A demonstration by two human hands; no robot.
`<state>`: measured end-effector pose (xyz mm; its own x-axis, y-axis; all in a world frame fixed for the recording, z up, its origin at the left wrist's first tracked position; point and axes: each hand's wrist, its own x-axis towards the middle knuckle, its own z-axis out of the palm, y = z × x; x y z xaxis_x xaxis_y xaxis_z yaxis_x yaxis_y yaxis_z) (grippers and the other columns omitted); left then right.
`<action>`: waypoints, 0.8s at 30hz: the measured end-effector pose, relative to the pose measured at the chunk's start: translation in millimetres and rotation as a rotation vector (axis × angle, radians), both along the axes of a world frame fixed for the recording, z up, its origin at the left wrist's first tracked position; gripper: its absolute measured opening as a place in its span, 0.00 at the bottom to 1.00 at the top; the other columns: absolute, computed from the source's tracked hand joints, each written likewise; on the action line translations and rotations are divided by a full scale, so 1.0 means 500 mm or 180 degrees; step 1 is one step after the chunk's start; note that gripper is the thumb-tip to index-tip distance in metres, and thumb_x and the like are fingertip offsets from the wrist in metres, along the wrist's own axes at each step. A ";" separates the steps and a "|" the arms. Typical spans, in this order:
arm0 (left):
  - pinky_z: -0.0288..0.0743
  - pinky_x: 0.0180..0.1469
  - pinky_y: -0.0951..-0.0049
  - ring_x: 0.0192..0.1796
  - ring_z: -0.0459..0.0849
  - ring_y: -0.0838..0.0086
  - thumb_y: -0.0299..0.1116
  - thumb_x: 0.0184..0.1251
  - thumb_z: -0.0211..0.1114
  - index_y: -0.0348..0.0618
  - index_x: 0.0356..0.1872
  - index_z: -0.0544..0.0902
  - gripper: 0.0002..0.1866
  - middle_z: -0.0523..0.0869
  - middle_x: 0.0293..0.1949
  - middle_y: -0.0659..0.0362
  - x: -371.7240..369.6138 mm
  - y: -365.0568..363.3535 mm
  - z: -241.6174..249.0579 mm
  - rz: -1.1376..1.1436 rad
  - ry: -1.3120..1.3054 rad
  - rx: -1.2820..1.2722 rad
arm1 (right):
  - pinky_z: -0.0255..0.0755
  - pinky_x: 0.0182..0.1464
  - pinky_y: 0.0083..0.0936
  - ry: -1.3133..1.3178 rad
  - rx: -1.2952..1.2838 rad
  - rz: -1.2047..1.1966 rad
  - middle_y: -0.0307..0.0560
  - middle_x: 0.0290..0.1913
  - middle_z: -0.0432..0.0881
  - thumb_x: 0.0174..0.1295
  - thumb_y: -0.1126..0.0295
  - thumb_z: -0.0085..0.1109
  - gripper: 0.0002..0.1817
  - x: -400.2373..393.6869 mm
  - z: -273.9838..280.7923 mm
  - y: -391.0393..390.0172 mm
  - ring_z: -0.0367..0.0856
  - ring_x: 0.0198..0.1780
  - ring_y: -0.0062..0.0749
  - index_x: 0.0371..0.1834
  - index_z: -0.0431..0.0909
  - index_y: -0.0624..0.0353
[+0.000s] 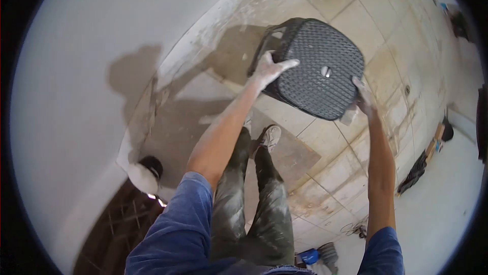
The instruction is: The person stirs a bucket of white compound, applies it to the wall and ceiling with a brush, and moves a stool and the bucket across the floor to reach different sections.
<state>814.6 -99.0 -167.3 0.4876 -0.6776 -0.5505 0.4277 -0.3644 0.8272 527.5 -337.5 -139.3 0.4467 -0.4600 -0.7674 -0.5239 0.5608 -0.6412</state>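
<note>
A dark grey plastic stool (317, 89) with a woven-pattern top and a small hole in its middle is held out in front of me, tilted over the tiled floor. My left hand (270, 70), coated in white dust, grips its left edge with the thumb on top and the fingers round the side. At the opposite edge my right hand (363, 96) is closed on the rim, fingertips on the top surface. A small pale piece (349, 115) shows just below the right hand, partly hidden by it.
A white wall (76, 71) runs along the left. Dusty, stained tiles (325, 193) surround a brown sheet (284, 158) under my feet. A white bucket-like object (142, 179) stands at lower left. Blue and grey items (317, 256) lie near the bottom; a black bundle (414, 173) lies at right.
</note>
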 end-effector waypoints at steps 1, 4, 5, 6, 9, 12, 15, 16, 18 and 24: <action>0.78 0.56 0.66 0.51 0.85 0.62 0.50 0.43 0.84 0.21 0.54 0.76 0.46 0.85 0.50 0.42 0.000 0.028 0.053 0.0013 -0.0221 0.0153 | 0.74 0.53 0.37 0.0032 -0.0018 -0.0010 0.50 0.58 0.78 0.66 0.50 0.62 0.35 0.010 0.020 0.005 0.79 0.54 0.36 0.67 0.68 0.65; 0.63 0.72 0.59 0.67 0.74 0.52 0.59 0.42 0.82 0.22 0.68 0.63 0.60 0.75 0.62 0.34 -0.057 0.173 0.169 -0.0105 -0.0383 0.0219 | 0.69 0.67 0.40 0.0189 -0.0489 0.0400 0.56 0.67 0.71 0.66 0.54 0.63 0.38 -0.008 0.133 0.037 0.73 0.66 0.42 0.72 0.61 0.67; 0.61 0.73 0.58 0.67 0.73 0.50 0.58 0.42 0.82 0.22 0.69 0.61 0.61 0.75 0.63 0.35 -0.079 0.229 0.225 -0.0082 -0.0350 0.0430 | 0.67 0.68 0.39 0.0097 -0.0486 0.0775 0.56 0.67 0.71 0.65 0.54 0.64 0.40 -0.008 0.180 0.056 0.72 0.66 0.41 0.73 0.60 0.66; 0.60 0.74 0.57 0.68 0.73 0.49 0.57 0.42 0.83 0.23 0.70 0.60 0.62 0.75 0.63 0.35 -0.104 0.288 0.241 0.0185 -0.0204 -0.0082 | 0.66 0.69 0.39 0.0017 -0.0491 0.1158 0.56 0.68 0.71 0.64 0.54 0.66 0.41 -0.005 0.222 0.076 0.71 0.67 0.41 0.74 0.60 0.66; 0.59 0.75 0.58 0.68 0.73 0.51 0.51 0.42 0.85 0.27 0.72 0.58 0.61 0.74 0.64 0.40 -0.133 0.385 0.292 0.0571 -0.0413 0.0259 | 0.67 0.68 0.37 0.0189 -0.0527 0.1874 0.54 0.67 0.72 0.58 0.57 0.72 0.46 0.081 0.262 0.067 0.72 0.66 0.41 0.74 0.58 0.66; 0.63 0.73 0.60 0.67 0.73 0.55 0.42 0.46 0.85 0.31 0.73 0.58 0.57 0.72 0.66 0.45 -0.216 0.531 0.283 0.1372 0.0126 0.0057 | 0.67 0.68 0.35 0.0136 -0.0377 0.2439 0.52 0.67 0.72 0.55 0.61 0.75 0.48 0.200 0.301 0.195 0.72 0.66 0.41 0.75 0.58 0.66; 0.66 0.71 0.63 0.67 0.74 0.59 0.35 0.49 0.83 0.33 0.73 0.59 0.52 0.74 0.64 0.47 -0.310 0.719 0.252 0.2000 0.0363 0.0274 | 0.67 0.69 0.35 -0.0064 -0.0254 0.2999 0.52 0.69 0.71 0.54 0.63 0.76 0.48 0.295 0.291 0.401 0.71 0.68 0.42 0.76 0.58 0.64; 0.67 0.70 0.64 0.67 0.74 0.61 0.33 0.50 0.83 0.33 0.72 0.60 0.51 0.75 0.64 0.48 -0.328 0.775 0.239 0.2148 0.0409 0.0452 | 0.66 0.69 0.35 -0.0163 -0.0174 0.3234 0.52 0.69 0.71 0.54 0.62 0.76 0.48 0.330 0.267 0.461 0.70 0.69 0.42 0.76 0.58 0.64; 0.72 0.66 0.63 0.64 0.77 0.62 0.37 0.48 0.84 0.31 0.72 0.61 0.52 0.78 0.61 0.47 -0.361 0.929 0.204 0.2537 0.0398 0.0301 | 0.65 0.70 0.37 -0.0208 -0.0146 0.3839 0.53 0.71 0.69 0.56 0.61 0.76 0.49 0.387 0.219 0.614 0.70 0.70 0.41 0.77 0.57 0.63; 0.77 0.59 0.67 0.57 0.82 0.65 0.39 0.51 0.82 0.30 0.70 0.64 0.49 0.81 0.58 0.48 -0.377 1.214 0.172 0.3242 0.0597 0.0307 | 0.66 0.69 0.35 -0.0173 0.0117 0.4600 0.54 0.68 0.74 0.58 0.57 0.75 0.49 0.493 0.139 0.943 0.69 0.70 0.41 0.77 0.57 0.61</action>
